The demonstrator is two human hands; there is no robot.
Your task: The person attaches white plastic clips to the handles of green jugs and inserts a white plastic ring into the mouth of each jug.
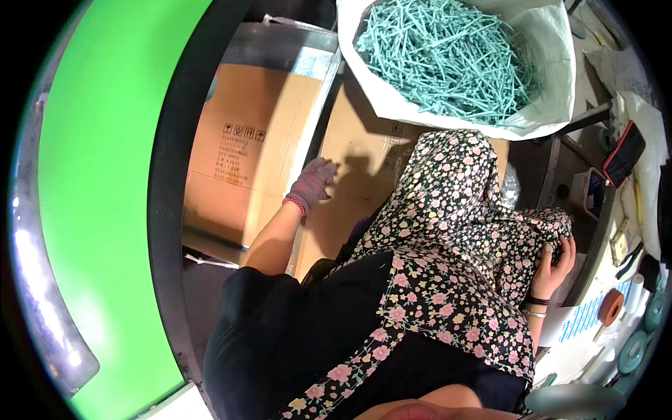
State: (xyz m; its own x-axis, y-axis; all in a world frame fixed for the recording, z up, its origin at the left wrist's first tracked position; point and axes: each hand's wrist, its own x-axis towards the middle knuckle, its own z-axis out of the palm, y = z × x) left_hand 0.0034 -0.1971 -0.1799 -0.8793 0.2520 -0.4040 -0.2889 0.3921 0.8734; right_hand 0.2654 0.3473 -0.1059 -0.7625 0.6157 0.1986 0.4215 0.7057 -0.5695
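Observation:
My left hand (pixel 313 183), in a greyish-purple knitted glove with a red cuff, is over the cardboard to my left. Its fingers are loosely bent and a little apart, with nothing visible in them. Beside it lies a brown cardboard box (pixel 220 150) with printed markings, in a metal-edged tray. More brown cardboard (pixel 350 203) stretches below the hand, which casts a shadow there. Bare, with bands at the wrist, my right hand (pixel 555 264) rests on the black floral apron (pixel 448 203) over my lap, fingers stretched out along the cloth.
A large white sack (pixel 567 77) full of thin teal sticks (pixel 448 59) stands ahead. A bright green surface (pixel 105 196) with a black edge curves along the left. On the right-hand bench are a red-edged phone (pixel 624 154), an orange ring (pixel 610 308) and several teal rolls (pixel 632 352).

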